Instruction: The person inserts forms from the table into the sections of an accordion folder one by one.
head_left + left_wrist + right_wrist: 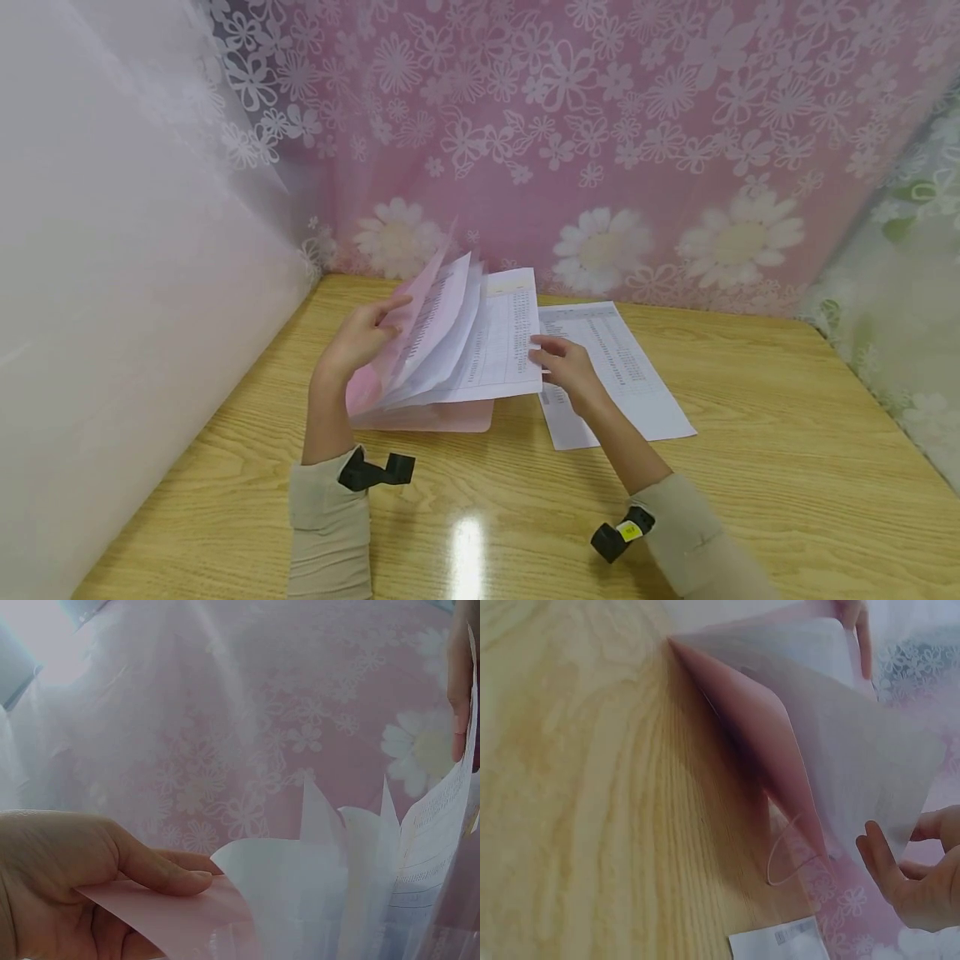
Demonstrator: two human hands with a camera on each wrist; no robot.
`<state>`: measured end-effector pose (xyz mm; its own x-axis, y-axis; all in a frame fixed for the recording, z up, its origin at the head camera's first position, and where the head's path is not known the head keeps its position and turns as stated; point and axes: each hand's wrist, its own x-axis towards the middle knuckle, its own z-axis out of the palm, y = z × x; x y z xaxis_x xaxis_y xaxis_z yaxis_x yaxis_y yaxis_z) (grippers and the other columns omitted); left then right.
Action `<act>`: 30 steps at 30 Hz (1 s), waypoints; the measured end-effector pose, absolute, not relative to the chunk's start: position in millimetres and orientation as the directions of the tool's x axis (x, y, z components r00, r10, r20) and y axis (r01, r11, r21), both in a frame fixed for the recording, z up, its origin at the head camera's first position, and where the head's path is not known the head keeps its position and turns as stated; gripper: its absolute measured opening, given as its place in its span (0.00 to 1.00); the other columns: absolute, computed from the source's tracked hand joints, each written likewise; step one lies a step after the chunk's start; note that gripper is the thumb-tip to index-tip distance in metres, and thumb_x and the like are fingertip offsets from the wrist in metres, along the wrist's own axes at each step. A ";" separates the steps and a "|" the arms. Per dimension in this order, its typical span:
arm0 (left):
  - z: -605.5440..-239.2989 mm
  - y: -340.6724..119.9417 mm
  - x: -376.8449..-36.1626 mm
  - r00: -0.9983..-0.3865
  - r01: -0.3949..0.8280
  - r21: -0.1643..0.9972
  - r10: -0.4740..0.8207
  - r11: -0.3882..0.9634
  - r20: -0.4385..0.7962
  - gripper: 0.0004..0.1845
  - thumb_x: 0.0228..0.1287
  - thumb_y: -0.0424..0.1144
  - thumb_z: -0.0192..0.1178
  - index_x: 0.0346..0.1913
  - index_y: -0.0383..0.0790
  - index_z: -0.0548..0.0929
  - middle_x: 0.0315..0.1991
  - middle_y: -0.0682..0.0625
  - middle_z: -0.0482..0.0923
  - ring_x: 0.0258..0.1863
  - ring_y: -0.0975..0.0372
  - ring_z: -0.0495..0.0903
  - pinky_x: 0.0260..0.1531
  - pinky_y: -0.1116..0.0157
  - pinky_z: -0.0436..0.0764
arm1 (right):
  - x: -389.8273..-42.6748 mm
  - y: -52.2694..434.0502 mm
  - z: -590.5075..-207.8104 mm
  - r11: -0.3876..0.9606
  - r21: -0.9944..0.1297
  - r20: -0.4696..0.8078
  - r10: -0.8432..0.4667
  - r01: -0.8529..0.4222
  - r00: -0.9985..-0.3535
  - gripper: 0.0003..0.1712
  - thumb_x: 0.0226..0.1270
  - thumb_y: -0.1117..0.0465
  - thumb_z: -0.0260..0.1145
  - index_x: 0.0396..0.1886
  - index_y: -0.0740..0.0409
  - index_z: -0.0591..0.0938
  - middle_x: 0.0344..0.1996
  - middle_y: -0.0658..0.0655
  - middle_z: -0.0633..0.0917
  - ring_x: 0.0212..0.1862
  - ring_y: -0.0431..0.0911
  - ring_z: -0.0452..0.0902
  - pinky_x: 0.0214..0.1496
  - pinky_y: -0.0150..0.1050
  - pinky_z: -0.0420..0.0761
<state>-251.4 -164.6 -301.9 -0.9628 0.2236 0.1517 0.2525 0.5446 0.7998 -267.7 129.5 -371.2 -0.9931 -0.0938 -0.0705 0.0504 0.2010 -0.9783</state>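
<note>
A pink folder [450, 417] stands partly spread on the wooden table, with several white sheets and clear sleeves fanned inside. Its raised front cover [187, 907] is pinched between thumb and fingers of my left hand [358, 340]. My right hand [567, 368] pinches the right edge of a printed sheet [498, 350] and holds it out from the folder's back cover. In the right wrist view the thumb and fingers of that hand [919, 874] grip the edge of the sheet [870, 765]. A thin elastic loop [771, 862] hangs from the folder's edge.
A loose printed sheet [630, 375] lies flat on the table [780, 467] right of the folder, partly beneath my right hand. A pink flowered curtain [600, 125] hangs close behind the table. At the left stands a pale wall-like sheet [150, 250].
</note>
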 end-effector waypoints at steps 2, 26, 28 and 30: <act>-302.0 -164.7 -251.6 -0.963 0.253 0.797 0.224 0.548 0.152 0.26 0.61 0.24 0.46 0.64 0.35 0.68 0.64 0.38 0.61 0.19 0.62 0.57 0.23 0.66 0.63 | -273.7 131.0 -370.8 0.183 -0.981 -0.084 -0.103 0.064 -0.991 0.24 0.67 0.60 0.56 0.61 0.65 0.70 0.53 0.63 0.73 0.50 0.53 0.72 0.50 0.43 0.74; -305.3 -164.7 -253.0 -0.962 0.238 0.829 0.241 0.507 0.129 0.25 0.63 0.23 0.45 0.65 0.34 0.67 0.66 0.40 0.58 0.54 0.53 0.61 0.46 0.57 0.63 | -293.4 104.0 -377.9 0.218 -0.976 -0.043 -0.104 0.019 -0.994 0.21 0.62 0.68 0.59 0.57 0.60 0.77 0.55 0.61 0.73 0.41 0.48 0.76 0.42 0.43 0.77; -305.2 -164.9 -253.3 -0.961 0.243 0.825 0.241 0.510 0.134 0.25 0.63 0.23 0.45 0.65 0.34 0.67 0.66 0.40 0.58 0.53 0.52 0.62 0.45 0.57 0.63 | -293.8 101.1 -377.6 0.205 -0.979 -0.043 -0.113 0.019 -0.993 0.21 0.62 0.68 0.59 0.57 0.60 0.77 0.56 0.61 0.72 0.42 0.50 0.76 0.44 0.46 0.77; -305.0 -164.8 -253.6 -0.960 0.250 0.821 0.242 0.513 0.142 0.26 0.62 0.23 0.45 0.64 0.34 0.67 0.66 0.40 0.59 0.51 0.52 0.63 0.41 0.58 0.65 | -294.4 98.4 -377.5 0.193 -0.981 -0.044 -0.125 0.019 -0.991 0.21 0.62 0.68 0.59 0.57 0.61 0.76 0.57 0.61 0.71 0.43 0.51 0.76 0.46 0.48 0.76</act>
<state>-253.6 -164.8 -305.0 -0.9600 0.2417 0.1416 0.2502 0.5126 0.8214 -294.4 98.4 -377.5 -0.9911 -0.1255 -0.0442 0.0194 0.1925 -0.9811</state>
